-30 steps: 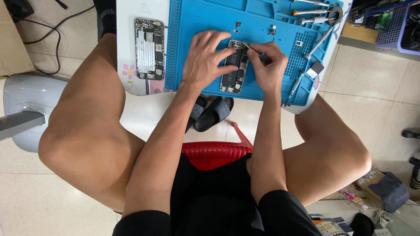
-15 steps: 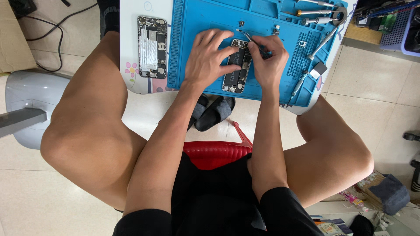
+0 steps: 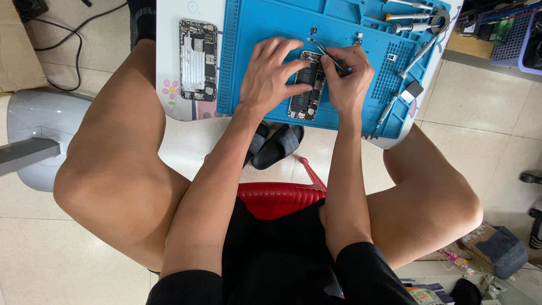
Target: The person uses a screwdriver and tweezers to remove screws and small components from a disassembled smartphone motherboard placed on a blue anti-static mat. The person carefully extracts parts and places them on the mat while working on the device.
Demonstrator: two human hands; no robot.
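Currently, a second opened phone is seen well left of the hands. The left hand is pressed flat on the phone on the blue mat. Tweezers are pinched by the right hand, tips over the phone. Tools are laid to the right.

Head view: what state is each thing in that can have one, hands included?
Opened phone: back up, insides bared, flat on the blue mat.
Second phone: also open, lying apart on the white table.
Left hand: fingers spread, pressing the opened phone.
Right hand: pinching tweezers, tips over the phone's top.
Loose tools: lying untouched.
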